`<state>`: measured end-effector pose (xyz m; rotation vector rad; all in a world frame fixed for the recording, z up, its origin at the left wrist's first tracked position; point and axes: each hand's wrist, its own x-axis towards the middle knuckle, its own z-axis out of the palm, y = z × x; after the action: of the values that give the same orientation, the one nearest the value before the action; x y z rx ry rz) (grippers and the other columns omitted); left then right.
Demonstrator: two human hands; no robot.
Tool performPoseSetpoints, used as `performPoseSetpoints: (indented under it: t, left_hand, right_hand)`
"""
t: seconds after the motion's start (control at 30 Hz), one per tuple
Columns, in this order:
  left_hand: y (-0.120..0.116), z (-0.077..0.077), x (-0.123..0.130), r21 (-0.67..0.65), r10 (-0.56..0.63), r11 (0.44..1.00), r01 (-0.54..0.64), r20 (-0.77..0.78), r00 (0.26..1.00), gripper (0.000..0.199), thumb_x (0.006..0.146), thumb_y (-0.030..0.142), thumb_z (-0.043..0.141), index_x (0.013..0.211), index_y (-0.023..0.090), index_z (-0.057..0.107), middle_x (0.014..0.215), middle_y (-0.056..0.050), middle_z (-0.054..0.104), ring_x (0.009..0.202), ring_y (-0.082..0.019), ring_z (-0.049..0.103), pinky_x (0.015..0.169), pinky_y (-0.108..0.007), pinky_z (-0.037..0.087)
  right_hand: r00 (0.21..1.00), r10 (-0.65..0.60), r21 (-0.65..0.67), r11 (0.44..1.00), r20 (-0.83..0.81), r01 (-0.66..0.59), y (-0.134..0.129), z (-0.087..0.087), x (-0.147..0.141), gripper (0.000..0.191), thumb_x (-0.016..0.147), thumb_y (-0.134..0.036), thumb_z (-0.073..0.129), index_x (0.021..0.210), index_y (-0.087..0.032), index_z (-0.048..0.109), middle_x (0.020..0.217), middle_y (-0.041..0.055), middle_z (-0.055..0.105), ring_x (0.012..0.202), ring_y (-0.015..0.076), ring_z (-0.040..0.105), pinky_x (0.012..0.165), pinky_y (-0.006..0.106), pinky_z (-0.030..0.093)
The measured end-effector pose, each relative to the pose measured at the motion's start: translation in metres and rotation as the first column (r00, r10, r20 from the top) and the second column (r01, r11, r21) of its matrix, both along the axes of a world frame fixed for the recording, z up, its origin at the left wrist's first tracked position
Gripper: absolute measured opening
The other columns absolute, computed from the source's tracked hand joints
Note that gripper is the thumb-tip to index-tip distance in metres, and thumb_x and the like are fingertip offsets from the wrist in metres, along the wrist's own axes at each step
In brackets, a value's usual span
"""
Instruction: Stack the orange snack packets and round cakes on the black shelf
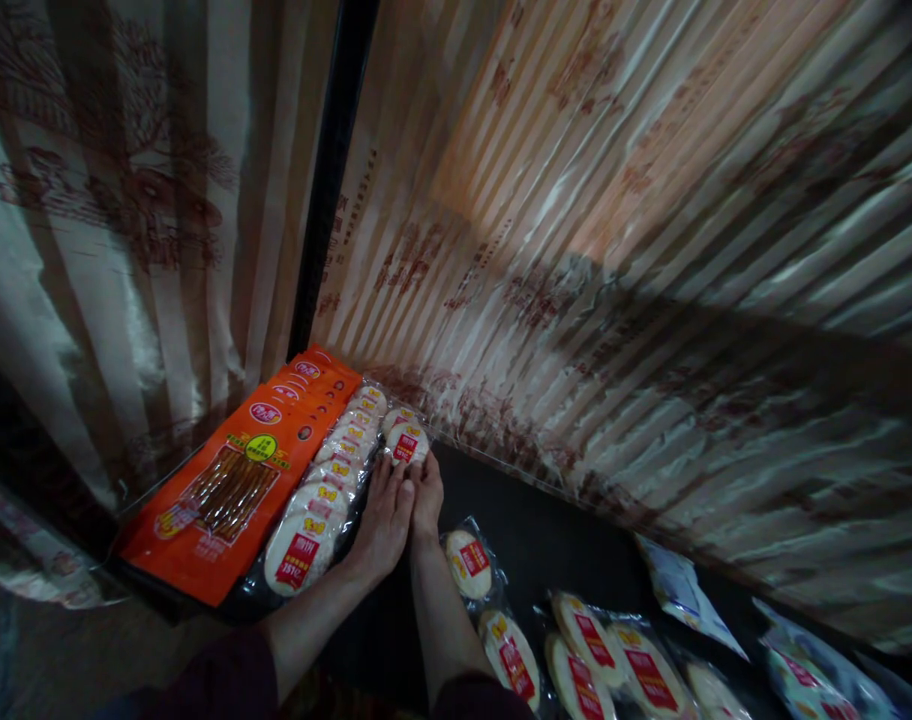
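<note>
A clear packet of round white rice crackers [406, 447] with a red label lies at the back of the black shelf, overlapping another like it. My left hand [385, 515] grips its near edge, fingers pointing away from me. Close against it, my right hand [426, 498] holds the same packet from the right side. The fingertips are partly hidden. Just left of my hands runs an overlapping row of rice cracker packets [327, 497]. Beyond that row lie overlapping orange snack bags [235, 470], the front one with brown sticks showing through a window.
More rice cracker packets [510, 655] lie loose on the black shelf [493, 490] near me and to the right. A white and blue bag [685, 590] lies farther right. Pleated printed sheeting [576, 300] lines the back, and a dark upright post [328, 170] stands at the back left corner.
</note>
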<state>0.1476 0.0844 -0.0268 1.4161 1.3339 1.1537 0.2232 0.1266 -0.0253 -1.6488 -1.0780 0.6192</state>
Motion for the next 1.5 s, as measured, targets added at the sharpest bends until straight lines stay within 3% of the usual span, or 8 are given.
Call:
performPoseSetpoints:
  t: [0.17,0.43,0.8,0.93,1.1,1.3,1.5]
  left_hand:
    - [0.006,0.000,-0.002,-0.041,-0.032,0.999,0.034,0.053,0.998,0.054,0.091,0.043,0.030,0.135,0.013,0.041,0.151,-0.013,0.025,0.140,-0.023,0.018,0.113,-0.045,0.017]
    - [0.010,-0.007,0.000,-0.029,-0.073,0.997,0.075,0.056,0.996,0.057,0.092,0.050,0.023,0.138,0.020,0.038,0.150,-0.007,0.028,0.140,-0.021,0.014,0.113,-0.045,0.017]
    - [0.013,-0.005,-0.001,-0.057,-0.059,0.996,0.070,0.180,0.982,0.051,0.094,0.043,0.025,0.136,0.019,0.042,0.149,-0.005,0.032,0.139,-0.020,0.019,0.114,-0.042,0.018]
    - [0.013,-0.006,0.001,-0.065,-0.049,0.996,0.061,0.180,0.983,0.052,0.093,0.043,0.025,0.136,0.018,0.042,0.149,-0.005,0.032,0.140,-0.020,0.018,0.114,-0.041,0.019]
    - [0.015,-0.010,0.001,-0.078,-0.035,0.995,0.054,0.224,0.974,0.052,0.092,0.044,0.027,0.135,0.018,0.043,0.148,-0.006,0.033,0.139,-0.021,0.020,0.114,-0.043,0.020]
    - [0.015,-0.007,-0.001,-0.097,-0.048,0.993,0.072,0.230,0.972,0.056,0.091,0.046,0.027,0.137,0.016,0.040,0.150,-0.007,0.030,0.140,-0.019,0.017,0.115,-0.039,0.013]
    - [0.014,-0.003,-0.003,-0.107,-0.057,0.991,0.086,0.245,0.968,0.055,0.092,0.044,0.028,0.137,0.015,0.039,0.150,-0.006,0.028,0.141,-0.019,0.013,0.115,-0.039,0.011]
  right_hand:
    - [1.000,0.014,-0.002,1.000,0.025,-0.014,0.006,0.005,-0.002,0.047,0.075,-0.035,0.049,0.115,-0.015,0.060,0.105,0.0105,0.069,0.091,0.0212,0.063,0.080,0.029,0.046]
    - [0.992,-0.057,-0.049,0.997,0.112,0.063,0.015,0.007,-0.002,0.032,0.075,-0.031,0.053,0.103,-0.015,0.057,0.082,0.0084,0.071,0.071,0.0192,0.065,0.068,0.028,0.047]
    - [0.948,-0.034,-0.230,0.967,0.317,0.112,0.010,0.023,-0.006,0.019,0.080,-0.035,0.051,0.093,-0.022,0.057,0.099,0.0098,0.063,0.079,0.0231,0.063,0.066,0.032,0.041]
    - [0.937,-0.034,-0.270,0.953,0.348,0.135,0.010,0.023,-0.006,0.024,0.081,-0.037,0.051,0.099,-0.023,0.057,0.106,0.0097,0.060,0.078,0.0221,0.063,0.065,0.033,0.040]
    - [0.931,-0.007,-0.250,0.962,0.365,0.105,0.012,0.021,-0.007,0.036,0.082,-0.036,0.049,0.115,-0.023,0.053,0.116,0.0098,0.058,0.091,0.0231,0.063,0.070,0.032,0.043]
    - [0.913,0.069,-0.344,0.936,0.403,0.081,0.013,0.026,-0.009,0.037,0.086,-0.035,0.043,0.119,-0.021,0.052,0.119,0.0084,0.058,0.098,0.0218,0.062,0.075,0.031,0.045]
    - [0.901,0.069,-0.377,0.920,0.429,0.109,0.012,0.030,-0.012,0.034,0.087,-0.036,0.041,0.116,-0.021,0.053,0.116,0.0090,0.059,0.095,0.0231,0.064,0.073,0.032,0.046]
